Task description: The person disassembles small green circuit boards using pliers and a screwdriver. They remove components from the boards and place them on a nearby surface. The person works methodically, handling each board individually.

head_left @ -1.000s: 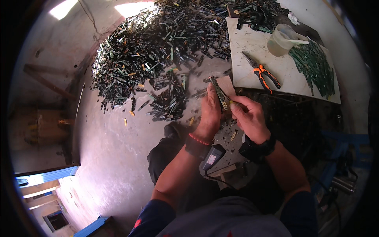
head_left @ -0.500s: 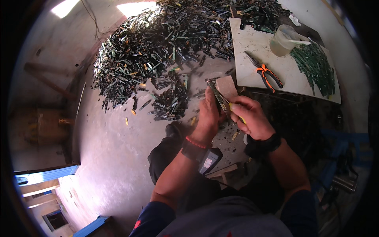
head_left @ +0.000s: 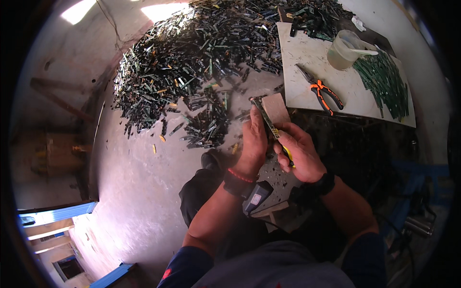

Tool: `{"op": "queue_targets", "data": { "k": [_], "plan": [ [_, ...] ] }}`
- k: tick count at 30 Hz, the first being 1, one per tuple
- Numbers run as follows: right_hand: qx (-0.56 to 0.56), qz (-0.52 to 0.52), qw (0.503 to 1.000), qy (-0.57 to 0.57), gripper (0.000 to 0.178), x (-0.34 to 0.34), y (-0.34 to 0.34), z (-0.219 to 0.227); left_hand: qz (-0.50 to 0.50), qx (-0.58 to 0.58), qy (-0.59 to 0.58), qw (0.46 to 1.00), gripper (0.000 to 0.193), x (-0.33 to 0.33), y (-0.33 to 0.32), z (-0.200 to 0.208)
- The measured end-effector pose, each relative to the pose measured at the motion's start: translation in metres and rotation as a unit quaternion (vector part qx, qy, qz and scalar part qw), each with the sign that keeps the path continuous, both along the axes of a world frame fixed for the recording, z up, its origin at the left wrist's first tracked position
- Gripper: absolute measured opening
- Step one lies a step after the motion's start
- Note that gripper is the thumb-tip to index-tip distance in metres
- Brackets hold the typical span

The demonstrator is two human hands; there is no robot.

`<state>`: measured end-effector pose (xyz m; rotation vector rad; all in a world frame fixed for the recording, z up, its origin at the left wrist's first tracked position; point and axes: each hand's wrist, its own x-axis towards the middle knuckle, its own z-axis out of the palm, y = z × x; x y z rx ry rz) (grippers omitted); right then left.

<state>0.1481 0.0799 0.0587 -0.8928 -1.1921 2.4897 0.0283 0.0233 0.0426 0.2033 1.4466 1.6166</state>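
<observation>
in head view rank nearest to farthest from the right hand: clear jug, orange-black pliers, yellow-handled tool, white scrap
1. Yellow-handled tool: held in the right hand.
2. Orange-black pliers: on the pale board, ahead and right.
3. Clear jug: farther back on the board.
4. White scrap: beyond the jug.

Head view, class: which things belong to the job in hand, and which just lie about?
Belonging, apparently:
- thin dark strip, in left grip
- yellow-and-black-handled tool, in right grip
- heap of similar strips

Lying about, apparently:
- orange-and-black pliers on flat whitish board
- translucent plastic jug
- thin green strips
</observation>
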Motion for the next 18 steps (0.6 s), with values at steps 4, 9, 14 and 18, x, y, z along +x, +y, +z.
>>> {"op": "queue_targets", "data": {
  "k": [4, 9, 14, 18],
  "plan": [
    [0.055, -0.019, 0.998, -0.038, 0.02, 0.001, 0.006, -0.006, -0.009, 0.004, 0.039, 0.999, 0.063, 0.003, 0.004, -0.001],
    [0.253, -0.04, 0.965, -0.049, 0.015, 0.001, 0.013, -0.006, -0.033, -0.014, 0.007, 0.999, 0.062, 0.0, 0.005, -0.005],
    [0.622, -0.069, 0.776, -0.082, 0.015, 0.001, 0.014, -0.015, 0.006, -0.018, -0.041, 0.999, 0.06, 0.006, 0.01, 0.007],
    [0.722, -0.03, 0.671, -0.166, 0.019, -0.002, 0.007, -0.009, -0.018, -0.012, -0.056, 0.998, 0.06, -0.004, 0.006, -0.002]
  ]
}}
